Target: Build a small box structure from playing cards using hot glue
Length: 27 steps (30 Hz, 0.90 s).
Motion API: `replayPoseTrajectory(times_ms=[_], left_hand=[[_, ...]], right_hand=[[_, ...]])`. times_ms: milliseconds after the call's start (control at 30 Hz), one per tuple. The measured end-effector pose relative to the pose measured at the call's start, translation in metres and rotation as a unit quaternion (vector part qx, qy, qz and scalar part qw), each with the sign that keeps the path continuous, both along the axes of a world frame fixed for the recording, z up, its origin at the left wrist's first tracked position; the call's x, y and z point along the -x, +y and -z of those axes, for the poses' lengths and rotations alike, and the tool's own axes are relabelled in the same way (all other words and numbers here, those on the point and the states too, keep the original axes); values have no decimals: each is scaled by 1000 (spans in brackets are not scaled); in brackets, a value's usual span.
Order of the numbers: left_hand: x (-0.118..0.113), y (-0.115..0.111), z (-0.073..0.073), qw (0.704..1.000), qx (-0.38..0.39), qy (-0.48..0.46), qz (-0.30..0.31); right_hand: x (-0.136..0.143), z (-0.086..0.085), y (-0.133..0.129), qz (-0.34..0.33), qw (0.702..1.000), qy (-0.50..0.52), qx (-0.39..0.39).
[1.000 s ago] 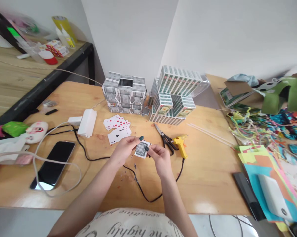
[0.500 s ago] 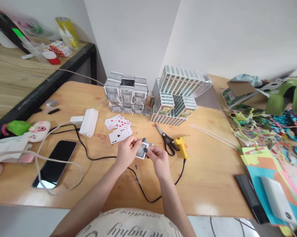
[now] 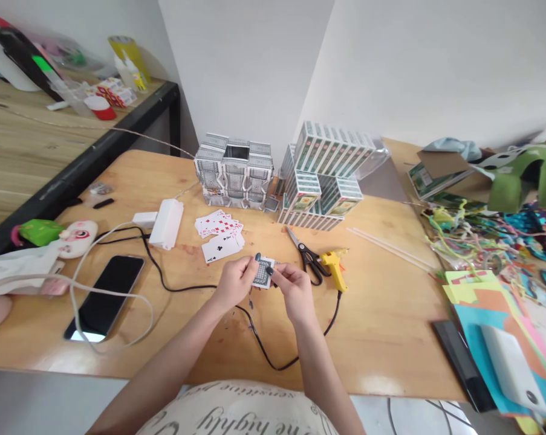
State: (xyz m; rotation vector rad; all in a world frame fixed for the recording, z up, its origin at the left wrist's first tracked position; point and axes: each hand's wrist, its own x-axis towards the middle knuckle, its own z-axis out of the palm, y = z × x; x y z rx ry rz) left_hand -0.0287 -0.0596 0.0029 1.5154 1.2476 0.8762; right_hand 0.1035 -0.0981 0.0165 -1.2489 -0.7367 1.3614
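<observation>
A playing card (image 3: 262,275), patterned back up, is pinched between my two hands above the table. My left hand (image 3: 234,281) is closed on its left side, and my right hand (image 3: 294,289) is closed on its right side. Whether more than one card is held I cannot tell. Just beyond my left hand lie loose face-up cards (image 3: 221,244), an ace of clubs in front. Behind them stands a box-like structure built of cards (image 3: 236,178). Black-handled scissors (image 3: 309,260) and a yellow glue gun (image 3: 335,269) lie right of my right hand.
Stacked card boxes (image 3: 325,175) stand at the back. A black cable (image 3: 263,350) runs beneath my hands. A phone (image 3: 104,296) and a white power strip (image 3: 167,223) lie left. Thin white sticks (image 3: 390,249), coloured paper (image 3: 490,326) and tangled craft scraps (image 3: 490,232) are right.
The card between my hands now lies flatter and squarer, with more of its back showing. The second card edge that stuck out near my right fingers is no longer visible.
</observation>
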Motion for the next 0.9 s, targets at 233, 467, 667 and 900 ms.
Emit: replayPoseTrajectory(times_ms=[233, 467, 667, 900], left_hand=[[6, -6, 4, 994, 48, -83, 59], [6, -14, 2, 993, 19, -81, 78], [4, -12, 8, 996, 5, -55, 64], [9, 3, -3, 954, 219, -183, 89]], right_hand=[[2, 3, -4, 27, 999, 30, -8], [2, 7, -2, 31, 999, 41, -4], [0, 9, -5, 53, 996, -50, -54], [-7, 5, -15, 64, 884, -353, -300]])
